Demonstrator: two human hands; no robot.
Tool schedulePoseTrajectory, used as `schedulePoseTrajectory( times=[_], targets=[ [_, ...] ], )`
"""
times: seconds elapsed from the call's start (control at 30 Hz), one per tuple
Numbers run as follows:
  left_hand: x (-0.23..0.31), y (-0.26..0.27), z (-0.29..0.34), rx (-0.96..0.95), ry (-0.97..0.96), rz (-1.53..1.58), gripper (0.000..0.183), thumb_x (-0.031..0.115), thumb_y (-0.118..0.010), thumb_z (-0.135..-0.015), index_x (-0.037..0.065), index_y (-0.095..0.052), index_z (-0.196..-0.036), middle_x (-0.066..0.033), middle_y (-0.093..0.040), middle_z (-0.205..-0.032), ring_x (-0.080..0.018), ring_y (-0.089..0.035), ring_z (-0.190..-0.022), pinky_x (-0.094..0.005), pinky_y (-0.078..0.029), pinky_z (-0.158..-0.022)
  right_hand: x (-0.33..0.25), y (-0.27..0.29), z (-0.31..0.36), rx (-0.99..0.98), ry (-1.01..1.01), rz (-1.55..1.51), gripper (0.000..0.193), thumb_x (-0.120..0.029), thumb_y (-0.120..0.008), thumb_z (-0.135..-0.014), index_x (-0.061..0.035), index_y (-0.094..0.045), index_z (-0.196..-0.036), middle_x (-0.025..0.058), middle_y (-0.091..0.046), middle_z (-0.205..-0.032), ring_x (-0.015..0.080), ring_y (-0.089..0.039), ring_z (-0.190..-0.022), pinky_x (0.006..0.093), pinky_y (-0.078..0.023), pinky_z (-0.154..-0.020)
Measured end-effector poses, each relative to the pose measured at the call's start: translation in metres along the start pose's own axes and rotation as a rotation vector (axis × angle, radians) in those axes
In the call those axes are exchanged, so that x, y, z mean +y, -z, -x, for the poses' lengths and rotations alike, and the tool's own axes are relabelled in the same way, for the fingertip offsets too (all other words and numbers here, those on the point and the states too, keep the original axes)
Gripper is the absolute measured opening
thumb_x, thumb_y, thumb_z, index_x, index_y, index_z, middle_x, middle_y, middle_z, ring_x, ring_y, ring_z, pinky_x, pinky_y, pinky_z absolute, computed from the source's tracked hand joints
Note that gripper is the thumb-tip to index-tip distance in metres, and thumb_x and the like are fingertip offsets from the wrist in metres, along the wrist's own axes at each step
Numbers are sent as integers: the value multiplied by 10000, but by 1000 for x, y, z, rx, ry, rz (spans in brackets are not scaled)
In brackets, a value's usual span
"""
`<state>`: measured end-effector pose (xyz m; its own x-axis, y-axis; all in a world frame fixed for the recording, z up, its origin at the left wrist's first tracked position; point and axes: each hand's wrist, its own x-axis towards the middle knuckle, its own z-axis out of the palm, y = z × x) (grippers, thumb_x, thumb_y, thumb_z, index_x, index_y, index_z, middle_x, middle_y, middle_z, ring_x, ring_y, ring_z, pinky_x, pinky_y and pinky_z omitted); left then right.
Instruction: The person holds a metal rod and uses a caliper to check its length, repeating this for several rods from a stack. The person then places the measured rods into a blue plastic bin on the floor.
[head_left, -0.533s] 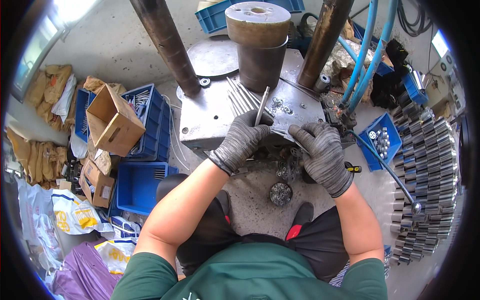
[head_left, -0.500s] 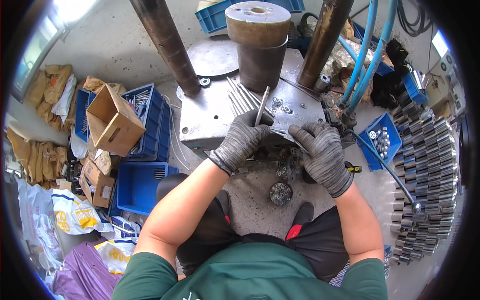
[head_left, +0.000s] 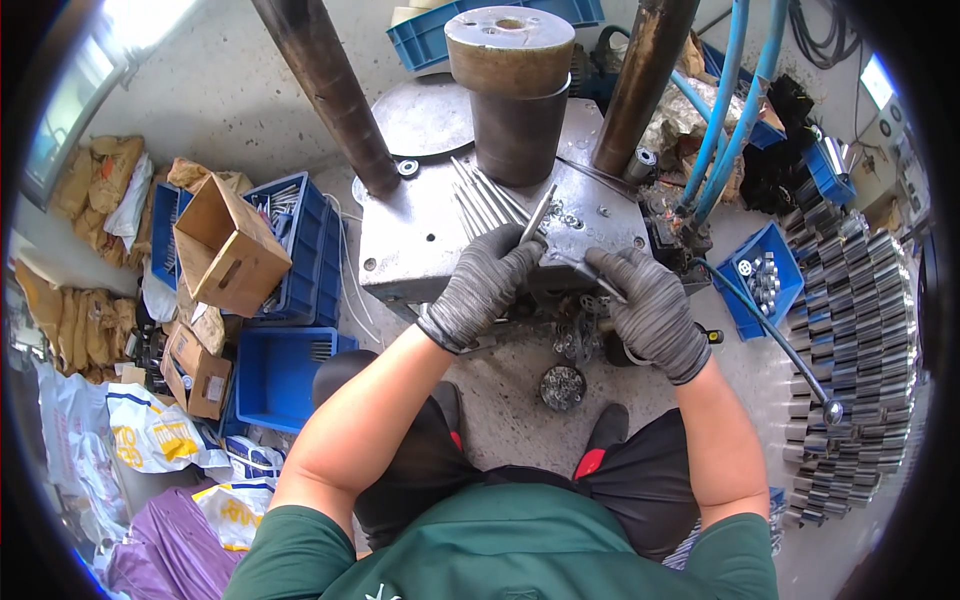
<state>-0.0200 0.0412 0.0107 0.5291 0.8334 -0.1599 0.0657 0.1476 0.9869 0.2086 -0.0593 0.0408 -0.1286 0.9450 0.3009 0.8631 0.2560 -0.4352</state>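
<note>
My left hand (head_left: pixel 482 280), in a grey knitted glove, is closed around the lower part of a slim metal rod (head_left: pixel 540 212) that tilts up and to the right. My right hand (head_left: pixel 655 312), gloved alike, grips a narrow grey metal piece (head_left: pixel 597 276) between thumb and fingers; its exact kind is unclear. Both hands are at the front edge of a steel press table (head_left: pixel 398 232). Several metal rods (head_left: pixel 482 200) lie side by side just beyond my left hand. Small metal rings (head_left: pixel 567 216) are scattered on the plate beyond the held rod.
A thick steel cylinder (head_left: pixel 518 135) stands on the plate between two dark columns (head_left: pixel 340 105). Blue bins (head_left: pixel 285 395) and a cardboard box (head_left: pixel 228 250) are at left. Stacked metal cylinders (head_left: pixel 855 370) and a bin of round parts (head_left: pixel 740 305) stand at right.
The rod in my left hand leans further right. My right hand has shifted slightly right and down, and more of the metal piece in it shows.
</note>
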Motion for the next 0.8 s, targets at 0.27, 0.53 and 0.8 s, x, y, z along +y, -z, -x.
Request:
schedulePoseTrajectory(
  times=[0.27,0.53,0.8],
  targets=[
    [-7,4,0,73,-211,-391,270,171,-582,-1044,0,-668,-1234,-48,-665,-956,-105,-580,-834,-283,-515,-794,12,17,0,55,-393,-496,499,-53,-682,-870,-41,-658,-1368,70,-722,-997,96,-633,-879,290,-541,-845],
    [2,6,5,-20,-329,-455,295,108,-647,-1020,-2,-648,-1294,-81,-683,-1041,-162,-632,-1001,-329,-522,-937,20,38,-1,-121,-334,-456,519,-75,-733,-833,-33,-670,-1347,86,-728,-957,119,-650,-862,312,-548,-839],
    [11,-2,16,-90,-124,-84,308,162,-647,-1024,37,-659,-1305,-28,-677,-905,-58,-592,-781,-236,-503,-704,15,37,1,-327,-279,-478,542,-78,-732,-819,-1,-650,-1349,174,-749,-1111,188,-699,-990,344,-550,-915]
  ],
)
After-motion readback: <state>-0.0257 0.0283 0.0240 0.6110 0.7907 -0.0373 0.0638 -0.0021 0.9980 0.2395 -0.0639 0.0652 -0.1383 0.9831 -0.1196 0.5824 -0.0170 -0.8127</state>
